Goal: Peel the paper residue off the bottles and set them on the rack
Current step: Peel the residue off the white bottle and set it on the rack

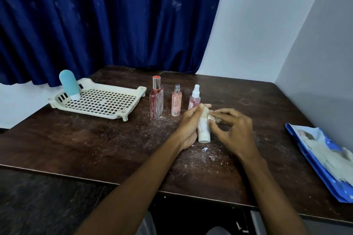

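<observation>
Centre frame: left hand [188, 127] grips small white plastic bottle [203, 129] over the dark wooden table [95, 139]; right hand [232, 127] pinches its paper residue [214, 119]. Best peel low, slowly, bottle steadied.

Both forearms bare, reaching forward and converging. Left hand [188, 126] grips bottle [203, 129], thumb along its upper end. Right hand [234, 129] has fingers curled, thumb and forefinger pinching at bottle's side.
</observation>
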